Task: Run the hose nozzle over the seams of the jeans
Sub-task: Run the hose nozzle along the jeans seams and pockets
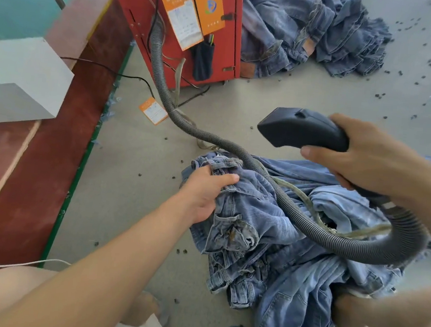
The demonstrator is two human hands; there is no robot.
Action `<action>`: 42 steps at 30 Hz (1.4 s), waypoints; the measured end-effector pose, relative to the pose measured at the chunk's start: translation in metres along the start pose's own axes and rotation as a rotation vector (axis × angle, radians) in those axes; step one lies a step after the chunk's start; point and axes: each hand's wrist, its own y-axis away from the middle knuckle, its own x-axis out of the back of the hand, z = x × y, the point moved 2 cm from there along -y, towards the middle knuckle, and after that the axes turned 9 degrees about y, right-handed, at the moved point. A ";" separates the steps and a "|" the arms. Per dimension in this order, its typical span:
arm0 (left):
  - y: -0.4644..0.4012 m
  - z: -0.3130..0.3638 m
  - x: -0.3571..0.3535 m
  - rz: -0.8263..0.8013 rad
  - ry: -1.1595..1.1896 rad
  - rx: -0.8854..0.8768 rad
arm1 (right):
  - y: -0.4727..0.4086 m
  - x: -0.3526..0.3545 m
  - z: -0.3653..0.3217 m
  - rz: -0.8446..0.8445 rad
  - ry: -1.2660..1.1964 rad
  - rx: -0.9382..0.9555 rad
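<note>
A heap of light blue jeans [275,236] lies on the grey floor in front of me. My left hand [204,191] grips the bunched waistband at the heap's upper left corner. My right hand [365,161] holds the black hose nozzle [301,127] by its handle, lifted clear above the jeans with its wide mouth pointing left. A ribbed grey hose [236,149] runs from the handle, loops over the jeans and climbs to the red machine [174,24].
A second pile of jeans [314,28] lies at the back right beside the red machine. A white box [21,78] sits on a red raised ledge [55,133] on the left. Orange tags [153,111], black cables and small dark scraps dot the floor.
</note>
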 end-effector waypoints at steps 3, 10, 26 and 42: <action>0.004 0.009 -0.002 -0.220 0.049 0.056 | 0.000 -0.003 -0.001 -0.049 0.029 0.028; 0.011 0.019 0.000 -0.441 0.297 0.231 | 0.002 0.011 0.005 -0.104 0.023 0.083; 0.009 0.016 0.005 -0.475 0.342 0.207 | 0.001 -0.007 0.005 -0.238 0.094 0.122; 0.008 -0.007 -0.009 -0.515 0.224 0.059 | 0.009 -0.010 -0.015 -0.209 0.203 0.049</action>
